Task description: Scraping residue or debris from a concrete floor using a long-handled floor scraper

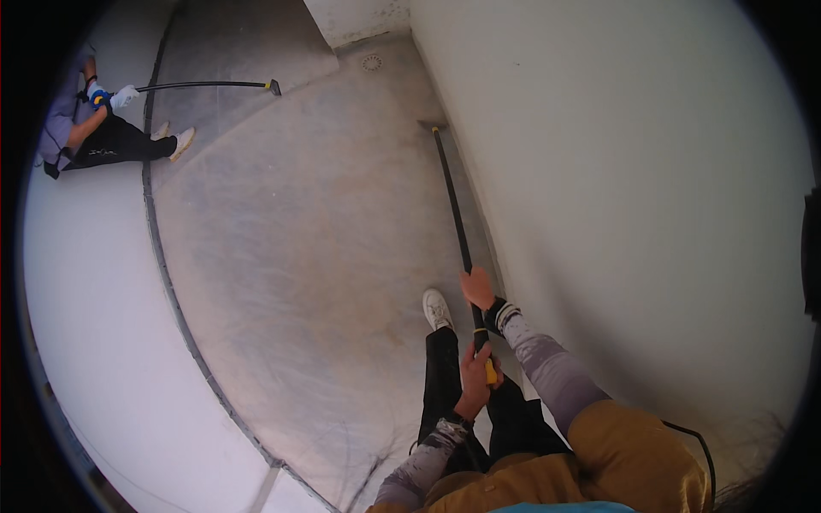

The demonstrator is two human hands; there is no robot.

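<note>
My left hand (474, 381) is closed around the lower end of a long-handled floor scraper (454, 199), at its black and yellow grip. Higher up the black pole, my right hand (478, 290) is wrapped around the shaft. The pole slants forward from my body, roughly along the foot of the right wall. At its far end a wide, flat scraper head (431, 125) rests on the concrete floor (308, 256), close to that wall. My fingers partly hide the grip.
A white wall (628, 192) rises close on my right. At the upper left another person (70, 128), wearing gloves, holds a similar scraper (211, 84) to the floor. A round floor drain (372, 63) lies near the far corner. My white shoe (437, 309) stands left of the pole.
</note>
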